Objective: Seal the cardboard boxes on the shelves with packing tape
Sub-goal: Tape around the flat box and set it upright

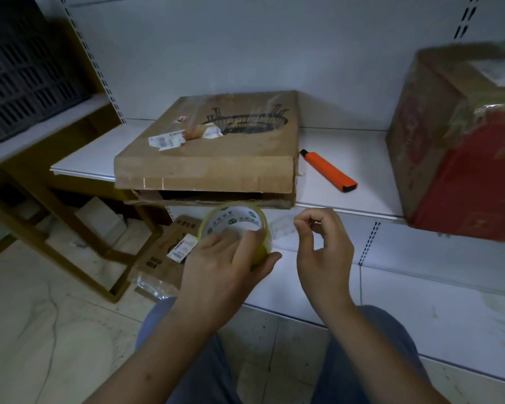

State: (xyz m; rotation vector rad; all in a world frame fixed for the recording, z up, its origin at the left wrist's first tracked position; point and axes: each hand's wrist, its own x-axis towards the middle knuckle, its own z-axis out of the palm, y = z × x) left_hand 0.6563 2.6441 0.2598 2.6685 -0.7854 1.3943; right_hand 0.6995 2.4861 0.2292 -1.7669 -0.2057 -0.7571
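A flat brown cardboard box (216, 147) lies on the white shelf (347, 158), its front edge hanging over the shelf lip with the front flap gaping. Just below that flap my left hand (222, 266) grips a roll of clear packing tape (233, 225), fingers through its white core. A short strip of tape (280, 227) runs from the roll to my right hand (324, 246), whose thumb and forefinger pinch its free end. A tall red and brown box (461, 147), wrapped in tape, stands at the right end of the shelf.
An orange utility knife (328, 170) lies on the shelf between the two boxes. A wooden frame (70, 228) stands at the left. Flattened cardboard (164, 252) and plastic wrap lie on the tiled floor. A dark crate (27, 77) sits at the upper left.
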